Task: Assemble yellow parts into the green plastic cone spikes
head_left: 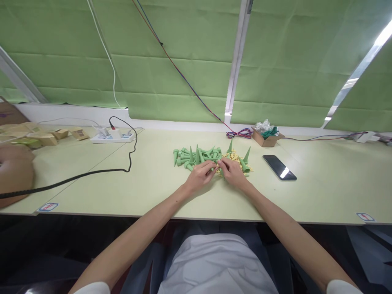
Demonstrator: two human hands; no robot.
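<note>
Several green cone-shaped pieces (197, 155) lie in a pile on the pale table (147, 192), a few of them upright. Small yellow pieces (235, 157) are heaped at the pile's right side, with more green cones among them. At the near edge of the pile, my left hand (200, 176) has its fingers pinched together. My right hand (232, 171) is right beside it, fingers also closed, and the fingertips of both hands nearly meet. Whatever is between the fingers is too small and hidden to name.
A black phone (279, 167) and a small cardboard box (267, 139) with plastic and green material are to the right. At left are a power strip (113, 136), a black cable (101, 172), yellowish boxes (45, 138) and another person's arm (15, 171).
</note>
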